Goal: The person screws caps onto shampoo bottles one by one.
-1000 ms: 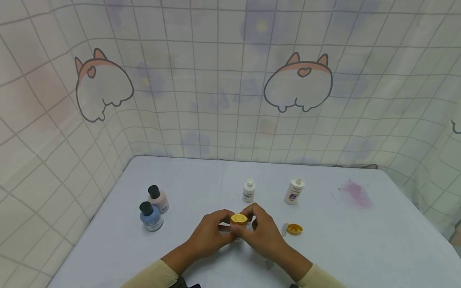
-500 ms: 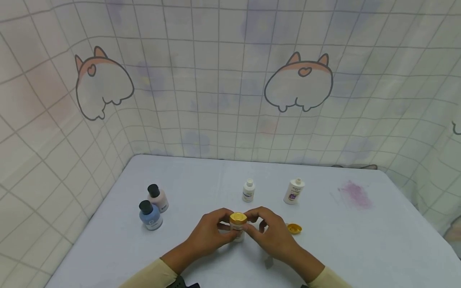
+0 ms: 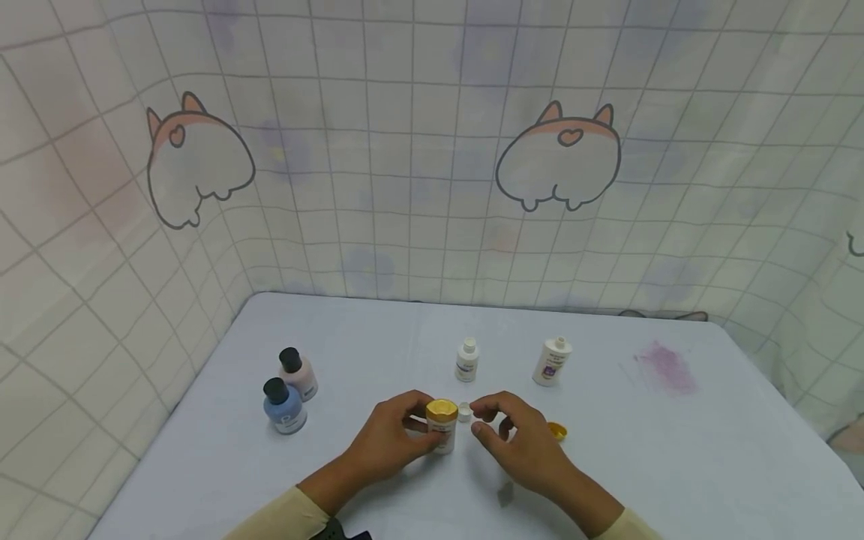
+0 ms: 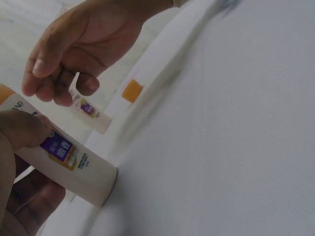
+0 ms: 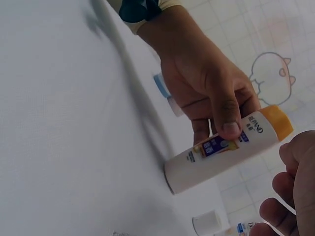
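1. Bottle (image 5: 222, 154): it stands upright on the table (image 3: 364, 337) in front of you. Take it as the clock centre; 12 points away from you.
2. Cap (image 3: 442, 409): it sits on the bottle's top. Whether it is fully seated cannot be told.
3. Left hand (image 3: 386, 439): you grasp the bottle's body, thumb on the label side, fingers behind.
4. Right hand (image 3: 528, 444): it is released, at 3 o'clock, fingers loosely bent and holding nothing.
5. Change: half a second ago, your right fingertips were at the cap; they are now apart from it. Your left hand keeps its grip.
6. Meaning (judgement): work on the cap appears to have paused or ended, and the left hand alone steadies the bottle.
7. White cap (image 3: 464, 412): just beside the bottle at 2 o'clock, now uncovered by the right hand's shift.
8. Yellow lid (image 3: 558, 430): at 3 o'clock, now partly hidden behind your right hand.
9. Farther out: small bottle (image 3: 466, 363) at 1 o'clock, tall bottle (image 3: 551, 363) at 2, blue bottle (image 3: 285, 412) at 9, pink bottle (image 3: 302, 379) at 10.
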`<state>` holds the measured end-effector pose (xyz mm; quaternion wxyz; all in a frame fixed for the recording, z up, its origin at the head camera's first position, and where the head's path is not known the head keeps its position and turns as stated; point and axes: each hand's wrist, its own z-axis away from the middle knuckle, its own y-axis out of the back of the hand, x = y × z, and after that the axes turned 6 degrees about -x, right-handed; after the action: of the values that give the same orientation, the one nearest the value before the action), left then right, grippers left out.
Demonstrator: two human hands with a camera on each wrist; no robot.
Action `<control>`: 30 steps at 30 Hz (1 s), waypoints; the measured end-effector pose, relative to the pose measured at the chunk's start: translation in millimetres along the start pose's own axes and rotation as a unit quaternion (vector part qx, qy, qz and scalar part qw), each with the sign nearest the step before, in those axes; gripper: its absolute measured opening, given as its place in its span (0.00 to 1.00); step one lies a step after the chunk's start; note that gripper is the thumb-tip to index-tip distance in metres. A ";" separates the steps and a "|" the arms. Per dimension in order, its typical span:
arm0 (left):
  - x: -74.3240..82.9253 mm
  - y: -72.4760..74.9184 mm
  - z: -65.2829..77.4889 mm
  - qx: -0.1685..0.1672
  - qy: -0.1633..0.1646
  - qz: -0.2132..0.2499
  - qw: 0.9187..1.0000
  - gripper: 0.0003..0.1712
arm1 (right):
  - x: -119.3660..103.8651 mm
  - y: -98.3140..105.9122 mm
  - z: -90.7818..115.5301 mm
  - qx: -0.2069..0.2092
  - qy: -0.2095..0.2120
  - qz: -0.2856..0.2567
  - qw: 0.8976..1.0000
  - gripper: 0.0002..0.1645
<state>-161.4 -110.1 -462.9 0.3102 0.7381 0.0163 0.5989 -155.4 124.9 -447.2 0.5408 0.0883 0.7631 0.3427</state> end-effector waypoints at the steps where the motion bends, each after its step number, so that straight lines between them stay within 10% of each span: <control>1: -0.4 0.5 0.1 0.002 0.001 -0.001 1.000 0.23 | 0.8 0.5 1.0 0.001 -0.001 0.001 1.000 0.12; 30: -8.7 23.1 4.6 0.039 0.035 -0.001 0.999 0.23 | 9.0 11.7 11.0 0.011 -0.036 0.016 0.999 0.13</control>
<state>-167.7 -134.1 -459.9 0.2808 0.7281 0.0511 0.6233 -152.0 142.9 -448.8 0.5611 0.1190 0.7456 0.3393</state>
